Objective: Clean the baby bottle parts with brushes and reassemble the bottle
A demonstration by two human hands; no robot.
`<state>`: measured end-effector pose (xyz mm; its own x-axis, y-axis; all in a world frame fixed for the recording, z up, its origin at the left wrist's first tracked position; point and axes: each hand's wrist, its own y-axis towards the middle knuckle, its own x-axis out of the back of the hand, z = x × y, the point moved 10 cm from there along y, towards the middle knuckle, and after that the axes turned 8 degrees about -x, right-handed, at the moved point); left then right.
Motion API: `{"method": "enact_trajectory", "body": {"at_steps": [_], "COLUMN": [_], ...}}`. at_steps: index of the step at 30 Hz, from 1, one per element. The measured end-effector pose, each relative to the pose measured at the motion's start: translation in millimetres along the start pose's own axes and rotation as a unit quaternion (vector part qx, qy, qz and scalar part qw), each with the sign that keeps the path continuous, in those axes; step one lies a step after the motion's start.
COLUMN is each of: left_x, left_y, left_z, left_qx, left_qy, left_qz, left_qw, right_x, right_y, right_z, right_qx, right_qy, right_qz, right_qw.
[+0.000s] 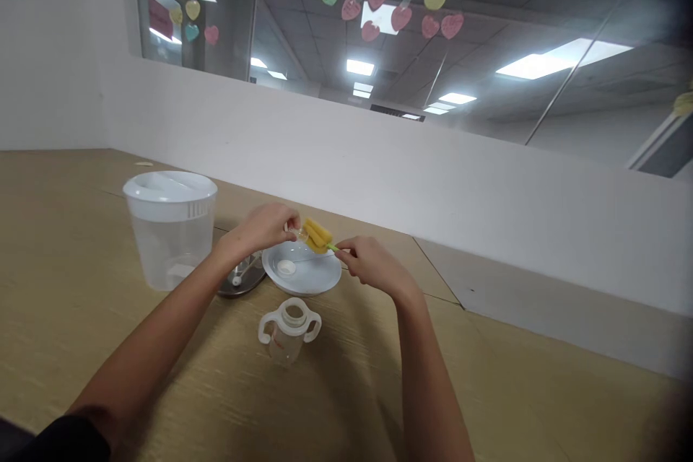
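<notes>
1. Right hand (373,263), center of the frame: thumb and fingers are clamped on the green handle of the sponge brush (318,234).
2. Left hand (271,222), left of center: thumb and fingertips are pinched together on a small clear piece (299,234).
3. Brush orientation: the yellow head points toward the upper left of the frame; the long axis slants from lower right, at the handle, to upper left.
4. Hidden or unclear: right-hand fingers cover the handle's rear end. Left-hand fingers cover part of the clear piece, and its shape is hard to make out. Whether it touches the sponge cannot be determined. Left forearm hides part of the metal plate (236,291); the dark sleeve (65,440) is cut off at lower left.
5. Brush position relative to grip: the head extends left of the right-hand fingertips, above the white bowl (319,279), and sits just beside the left-hand fingertips.
</notes>
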<state>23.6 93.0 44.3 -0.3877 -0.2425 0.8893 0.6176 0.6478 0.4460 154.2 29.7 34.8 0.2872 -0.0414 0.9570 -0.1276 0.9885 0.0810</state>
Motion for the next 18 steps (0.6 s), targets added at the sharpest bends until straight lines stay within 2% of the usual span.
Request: {"method": "enact_trajectory", "body": {"at_steps": [2,4,8,10,14,18], "left_x": [2.9,-2.5,-38.6,-57.7,-92.2,-117.0], "left_y": [-3,-8,-32,-41,-46,-44], "left_z": [9,27,73,87,100,100], "left_qx": [0.02,0.065,0.177,0.203,0.227,0.224], "left_qy": [0.023,0.045,0.041,0.022,-0.004,-0.017], "left_qz": [0.007,0.056,0.23,0.283,0.329,0.346], "left_qw": [1.0,0.995,0.956,0.937,0.917,0.911], "right_x": [-2,-2,16,21,15,13], "right_y": [-3,-7,-12,-13,-11,-8], "right_z": [-1,-5,-20,-26,-29,-31], "right_qx": [0.002,-0.005,-0.049,-0.069,-0.072,-0.072], "right_qy": [0.023,0.042,0.044,0.044,0.038,0.031], "right_qz": [0.027,0.049,-0.004,-0.018,0.009,0.005], "right_qw": [0.999,0.998,0.998,0.996,0.997,0.997]}}
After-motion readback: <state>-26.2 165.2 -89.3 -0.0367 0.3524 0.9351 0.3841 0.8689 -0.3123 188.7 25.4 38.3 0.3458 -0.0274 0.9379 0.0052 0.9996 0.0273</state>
